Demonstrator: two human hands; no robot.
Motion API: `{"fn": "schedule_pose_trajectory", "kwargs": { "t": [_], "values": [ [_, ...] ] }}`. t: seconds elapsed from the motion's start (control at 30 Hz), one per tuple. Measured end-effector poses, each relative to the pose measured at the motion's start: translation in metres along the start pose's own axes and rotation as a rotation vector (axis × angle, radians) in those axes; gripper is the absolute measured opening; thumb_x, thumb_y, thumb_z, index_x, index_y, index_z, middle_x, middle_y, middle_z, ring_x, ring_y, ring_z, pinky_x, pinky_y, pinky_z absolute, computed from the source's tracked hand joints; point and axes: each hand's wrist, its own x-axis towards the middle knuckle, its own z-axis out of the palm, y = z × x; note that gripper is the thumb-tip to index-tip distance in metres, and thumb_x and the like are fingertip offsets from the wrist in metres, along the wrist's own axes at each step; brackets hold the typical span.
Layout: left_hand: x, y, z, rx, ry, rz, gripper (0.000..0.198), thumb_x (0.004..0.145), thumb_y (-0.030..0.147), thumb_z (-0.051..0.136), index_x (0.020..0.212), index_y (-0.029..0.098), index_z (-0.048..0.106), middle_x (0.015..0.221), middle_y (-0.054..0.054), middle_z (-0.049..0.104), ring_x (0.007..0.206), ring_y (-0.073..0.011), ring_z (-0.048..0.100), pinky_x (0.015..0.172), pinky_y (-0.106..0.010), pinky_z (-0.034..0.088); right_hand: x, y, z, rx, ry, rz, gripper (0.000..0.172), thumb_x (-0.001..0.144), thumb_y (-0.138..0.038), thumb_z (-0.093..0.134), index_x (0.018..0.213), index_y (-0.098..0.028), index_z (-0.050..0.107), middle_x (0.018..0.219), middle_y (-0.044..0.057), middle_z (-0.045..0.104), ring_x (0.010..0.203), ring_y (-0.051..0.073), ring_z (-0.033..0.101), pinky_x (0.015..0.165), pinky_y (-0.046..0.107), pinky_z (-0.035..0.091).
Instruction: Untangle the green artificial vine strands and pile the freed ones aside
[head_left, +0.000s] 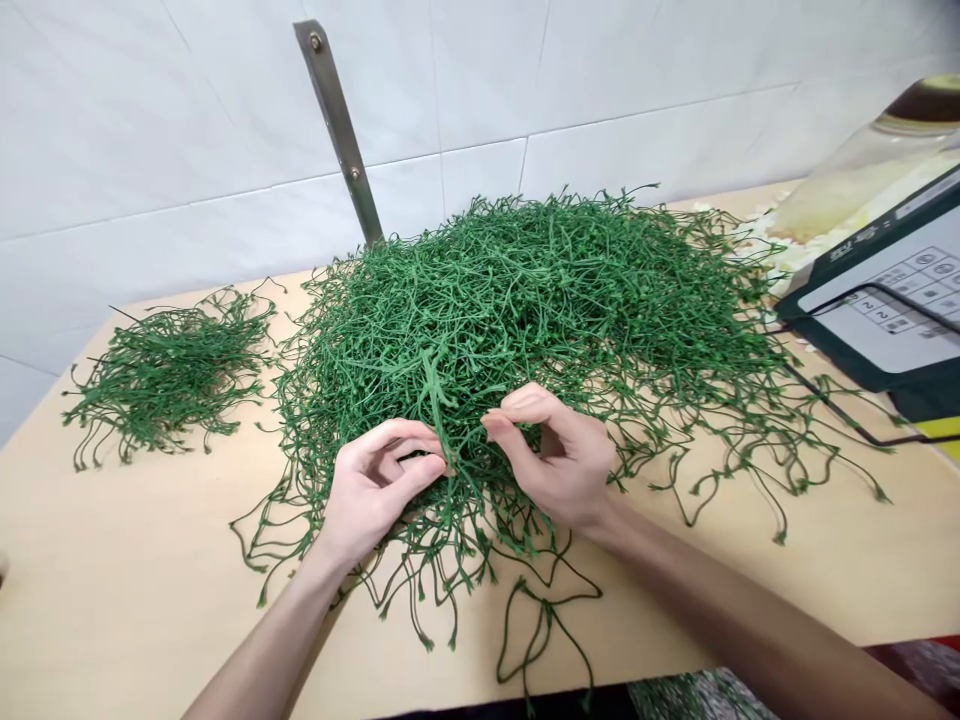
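Observation:
A big tangled heap of green plastic stems (480,290) with small branched tips covers the middle of the table. At its front edge my left hand (386,485) pinches a green artificial stem (435,400) between thumb and forefinger, and the stem's leafy end points up. To the right, my right hand (559,455) is closed, thumb and forefinger tips together in front of the heap. What those fingertips hold, if anything, is too small to make out. Several loose stems (544,610) lie on the table below both hands.
A smaller pile of green stems (176,375) lies at the left. Behind the heap, a metal strip (341,130) stands against the tiled wall (225,100). At the right are a dark-framed labelled box (885,290), a clear jar (855,175) and white pieces. The wooden table (112,580) ends near me.

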Motion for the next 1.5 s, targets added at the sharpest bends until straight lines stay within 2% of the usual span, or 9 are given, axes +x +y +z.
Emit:
{"fn": "schedule_pose_trajectory", "kwargs": {
  "t": [0.3, 0.47, 0.7, 0.93, 1.03, 1.13, 1.23, 1.33, 1.5],
  "values": [
    [0.0, 0.011, 0.003, 0.046, 0.069, -0.044, 0.018, 0.079, 0.019, 0.075, 0.096, 0.017, 0.072, 0.076, -0.002, 0.073, 0.066, -0.0108, 0.07, 0.067, -0.018, 0.055, -0.001, 0.001, 0.002, 0.204, -0.249, -0.181, 0.006, 0.079, -0.016, 0.072, 0.081, -0.014, 0.066, 0.063, 0.007, 0.068, 0.057, 0.016, 0.058, 0.056, 0.033, 0.051],
    [-0.001, 0.011, 0.004, 0.109, 0.039, -0.027, 0.016, 0.081, 0.022, 0.073, 0.096, 0.017, 0.073, 0.073, -0.001, 0.072, 0.059, -0.0097, 0.065, 0.06, -0.018, 0.054, -0.001, -0.005, 0.001, 0.134, -0.312, 0.05, 0.017, 0.082, -0.023, 0.07, 0.068, -0.017, 0.062, 0.057, 0.002, 0.062, 0.052, 0.012, 0.053, 0.052, 0.027, 0.046],
    [-0.001, 0.006, 0.003, 0.231, 0.113, -0.002, 0.022, 0.071, 0.024, 0.082, 0.091, 0.016, 0.076, 0.078, -0.004, 0.073, 0.061, -0.0101, 0.064, 0.062, -0.02, 0.056, 0.004, -0.009, -0.001, 0.103, -0.399, 0.242, 0.005, 0.081, -0.016, 0.066, 0.076, -0.016, 0.062, 0.061, -0.002, 0.061, 0.052, 0.008, 0.055, 0.051, 0.02, 0.046],
    [-0.001, 0.007, 0.006, 0.072, 0.125, 0.002, 0.017, 0.079, 0.025, 0.075, 0.092, 0.015, 0.07, 0.065, -0.002, 0.072, 0.05, -0.0116, 0.064, 0.053, -0.022, 0.055, 0.008, -0.008, -0.005, 0.044, -0.424, 0.347, 0.011, 0.087, -0.021, 0.06, 0.078, -0.016, 0.064, 0.068, 0.001, 0.068, 0.059, 0.01, 0.06, 0.056, 0.023, 0.05],
    [-0.001, 0.007, 0.006, 0.063, 0.142, 0.012, 0.012, 0.08, 0.024, 0.075, 0.084, 0.015, 0.069, 0.061, -0.001, 0.068, 0.046, -0.0093, 0.06, 0.046, -0.02, 0.051, 0.009, -0.006, -0.005, 0.074, -0.418, 0.357, 0.009, 0.088, -0.02, 0.06, 0.081, -0.017, 0.064, 0.084, 0.005, 0.073, 0.072, 0.013, 0.066, 0.063, 0.025, 0.053],
    [-0.002, 0.006, 0.006, 0.088, 0.202, 0.06, 0.011, 0.077, 0.024, 0.077, 0.079, 0.015, 0.071, 0.074, -0.001, 0.067, 0.046, -0.0073, 0.058, 0.037, -0.017, 0.045, 0.009, -0.005, -0.005, 0.099, -0.4, 0.298, 0.006, 0.086, -0.018, 0.062, 0.08, -0.017, 0.064, 0.101, 0.009, 0.072, 0.087, 0.017, 0.068, 0.07, 0.029, 0.055],
    [-0.004, 0.005, 0.006, 0.114, 0.228, 0.046, 0.015, 0.075, 0.027, 0.078, 0.08, 0.015, 0.07, 0.079, -0.002, 0.067, 0.039, -0.0057, 0.054, 0.029, -0.016, 0.04, 0.008, -0.004, -0.005, 0.143, -0.381, 0.299, 0.006, 0.084, -0.016, 0.064, 0.079, -0.018, 0.065, 0.098, 0.01, 0.074, 0.096, 0.021, 0.069, 0.073, 0.032, 0.057],
    [-0.004, 0.005, 0.006, 0.109, 0.204, -0.019, 0.019, 0.077, 0.031, 0.077, 0.084, 0.015, 0.068, 0.066, 0.001, 0.066, 0.034, -0.0049, 0.049, 0.028, -0.015, 0.038, 0.006, -0.005, -0.005, 0.197, -0.379, 0.343, 0.006, 0.082, -0.016, 0.066, 0.076, -0.017, 0.067, 0.094, 0.009, 0.076, 0.087, 0.019, 0.071, 0.069, 0.03, 0.058],
    [-0.003, 0.008, 0.007, 0.089, 0.2, -0.052, 0.021, 0.076, 0.033, 0.077, 0.082, 0.016, 0.067, 0.058, 0.002, 0.061, 0.04, -0.0049, 0.047, 0.031, -0.012, 0.035, 0.004, -0.006, -0.003, 0.277, -0.373, 0.471, 0.007, 0.084, -0.021, 0.067, 0.081, -0.015, 0.067, 0.062, 0.0, 0.069, 0.054, 0.01, 0.064, 0.053, 0.022, 0.054]
  ]
}}
